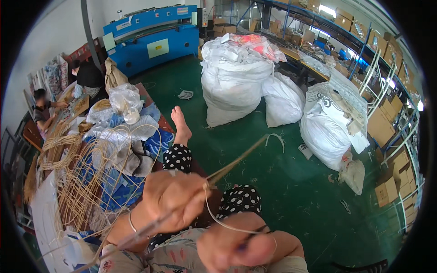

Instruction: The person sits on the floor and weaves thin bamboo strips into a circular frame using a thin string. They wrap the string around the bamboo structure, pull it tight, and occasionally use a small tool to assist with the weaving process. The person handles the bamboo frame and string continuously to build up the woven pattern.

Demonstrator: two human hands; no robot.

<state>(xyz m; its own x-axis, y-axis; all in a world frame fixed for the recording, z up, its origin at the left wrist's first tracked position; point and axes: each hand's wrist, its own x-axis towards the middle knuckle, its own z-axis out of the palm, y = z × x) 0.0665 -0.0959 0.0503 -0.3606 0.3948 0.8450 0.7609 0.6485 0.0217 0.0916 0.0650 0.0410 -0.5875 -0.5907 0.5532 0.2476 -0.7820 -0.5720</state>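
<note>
Your left hand point(172, 198) clasps the canes point(238, 159), likely steadying them; whether your blurred right hand point(233, 243) is closed, I can't tell.

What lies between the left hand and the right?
In the head view, a thin pale strand curves from the left hand to the right hand.

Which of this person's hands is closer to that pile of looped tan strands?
Left. The left hand is to the right of the looped tan strands; the right hand is farther right, low over the lap.
</note>
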